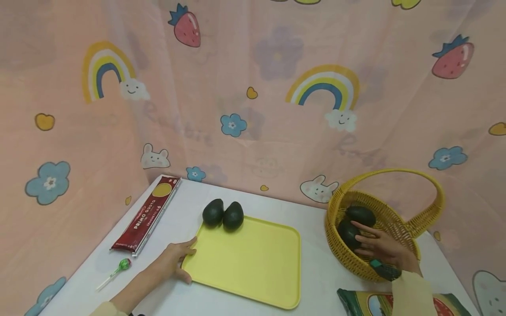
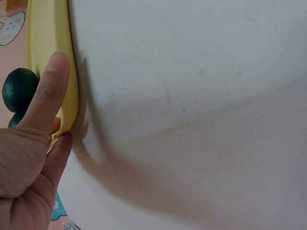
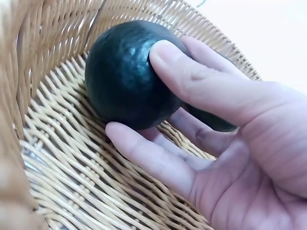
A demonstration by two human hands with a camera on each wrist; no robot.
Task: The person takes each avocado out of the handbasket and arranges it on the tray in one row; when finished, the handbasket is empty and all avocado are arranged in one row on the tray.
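At the left edge of a yellow tray (image 1: 253,259), my left hand (image 1: 174,260) grips the rim. The left wrist view shows the thumb (image 2: 48,91) along the tray's side and the other fingers by its corner. Two dark green avocados (image 1: 213,213) lie side by side at the tray's far left corner. Inside a yellow wicker basket (image 1: 336,245), my right hand (image 1: 381,245) holds an avocado (image 3: 129,76), thumb on one side and fingers around the other. Another avocado (image 1: 360,215) lies beside it in the basket, partly hidden behind the hand in the right wrist view.
A red spaghetti packet (image 1: 148,215) lies at the left, with a green-wrapped lollipop (image 1: 124,264) nearer. A green food bag (image 1: 367,303) lies under the right forearm, partly covered by the sleeve. The basket's tall handle (image 1: 436,197) arches over its far side. A patterned pink curtain (image 1: 253,153) backs the white table.
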